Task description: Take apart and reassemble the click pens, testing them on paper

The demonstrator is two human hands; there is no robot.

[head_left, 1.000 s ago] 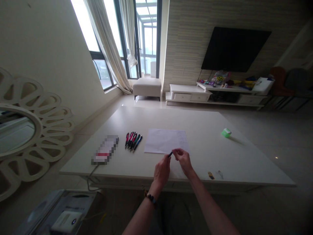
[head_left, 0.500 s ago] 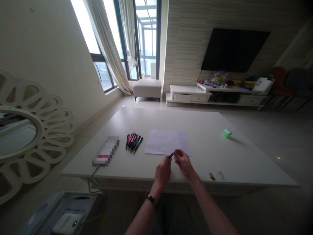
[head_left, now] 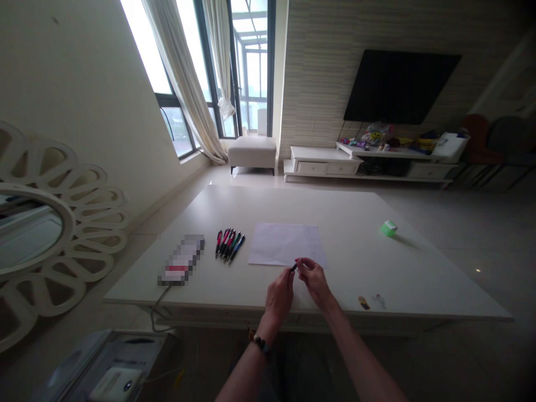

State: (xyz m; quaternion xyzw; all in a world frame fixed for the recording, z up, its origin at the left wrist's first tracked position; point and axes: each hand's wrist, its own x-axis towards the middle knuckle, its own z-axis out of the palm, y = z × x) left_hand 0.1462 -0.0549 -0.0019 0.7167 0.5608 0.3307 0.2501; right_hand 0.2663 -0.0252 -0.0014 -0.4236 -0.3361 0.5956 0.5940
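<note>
Close to the near edge of the white table, my left hand [head_left: 280, 290] is closed around a dark pen [head_left: 293, 267], and only a short black length of it shows. My right hand [head_left: 312, 279] pinches the upper end of the same pen between thumb and fingertips. Just beyond my hands lies a white sheet of paper [head_left: 276, 243], with faint lines of print along its right side. To the left of the sheet, several pens [head_left: 228, 244] with coloured barrels and black grips lie side by side in a bunch.
A pixelated flat device [head_left: 182, 259] with a cable lies on the table [head_left: 293, 204] at the left. A green and white small container [head_left: 389, 228] stands at the right. Near the front edge are a small yellow and black item [head_left: 363, 302] and a clear scrap [head_left: 379, 301].
My right fingertips have shifted slightly toward my left hand along the pen, so less of it shows between them. The items on the table have stayed put.
</note>
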